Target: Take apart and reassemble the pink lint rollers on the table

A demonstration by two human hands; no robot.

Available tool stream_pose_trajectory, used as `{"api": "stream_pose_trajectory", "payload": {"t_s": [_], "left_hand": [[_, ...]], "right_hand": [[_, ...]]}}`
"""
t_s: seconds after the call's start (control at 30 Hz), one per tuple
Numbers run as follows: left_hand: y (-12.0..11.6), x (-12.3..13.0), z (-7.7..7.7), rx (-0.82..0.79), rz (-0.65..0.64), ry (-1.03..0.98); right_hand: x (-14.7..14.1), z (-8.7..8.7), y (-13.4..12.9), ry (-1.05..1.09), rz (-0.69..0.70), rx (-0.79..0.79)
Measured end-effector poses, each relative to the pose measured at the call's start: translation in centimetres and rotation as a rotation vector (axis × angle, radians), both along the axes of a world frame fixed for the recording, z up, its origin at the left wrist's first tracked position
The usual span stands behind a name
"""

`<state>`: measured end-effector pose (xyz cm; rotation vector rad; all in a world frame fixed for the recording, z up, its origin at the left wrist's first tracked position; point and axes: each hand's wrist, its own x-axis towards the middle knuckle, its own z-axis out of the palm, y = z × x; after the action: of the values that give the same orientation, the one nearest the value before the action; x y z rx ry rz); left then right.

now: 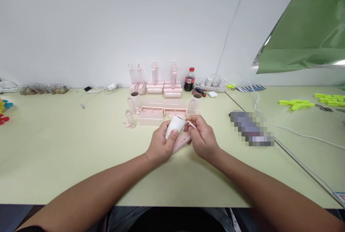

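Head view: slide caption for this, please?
Left hand grips a white roll; right hand pinches a thin pale piece beside it; pink lint rollers behind.

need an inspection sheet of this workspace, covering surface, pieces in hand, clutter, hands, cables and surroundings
surface: pale green table, pink rollers standing near the wall
pieces in hand: white roll, small pale piece near its end, long pink part below
clutter: cola bottle, neon-yellow pieces, pixelated object
hands: left hand grips the white roll; right hand pinches the small pale piece
cables: white cable at right
surroundings: white wall, green sheet upper right
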<state>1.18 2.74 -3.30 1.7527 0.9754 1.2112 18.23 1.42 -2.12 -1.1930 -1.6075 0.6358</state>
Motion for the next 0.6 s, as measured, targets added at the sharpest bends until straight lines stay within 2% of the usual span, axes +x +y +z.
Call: {"api": "stream_pose_trajectory", "payload": {"t_s": [0.07,0.17,0.23,0.3,0.37,0.5,0.6], "left_hand": [[0.8,-0.3,-0.3,-0.026,0.095,-0.016],[2.4,-1.3,-0.4,0.031,0.194,-0.013],[3.2,-2.1,-0.4,0.065,0.154,0.014],[3.8,-2.6,-0.3,0.058,0.073,0.039],[4.1,-3.0,-0.2,0.035,-0.008,0.064],[4.0,-3.4,0.0,0.021,-0.137,0.124],[3.7,-3.4,0.1,0.042,-0.201,0.144]], "right_hand": [[0.2,-0.1,0.3,-0.015,-0.008,-0.080],[0.6,-0.2,0.6,-0.257,-0.050,-0.186],[0.8,-0.3,0.8,-0.451,-0.043,-0.260],[0.9,-0.6,0.8,-0.544,-0.033,-0.289],[1.1,-0.8,0.9,-0.538,-0.043,-0.215],[1.4,-0.6,1.1,-0.437,-0.013,0.132],[1.4,-0.2,1.2,-0.401,0.038,0.287]]}}
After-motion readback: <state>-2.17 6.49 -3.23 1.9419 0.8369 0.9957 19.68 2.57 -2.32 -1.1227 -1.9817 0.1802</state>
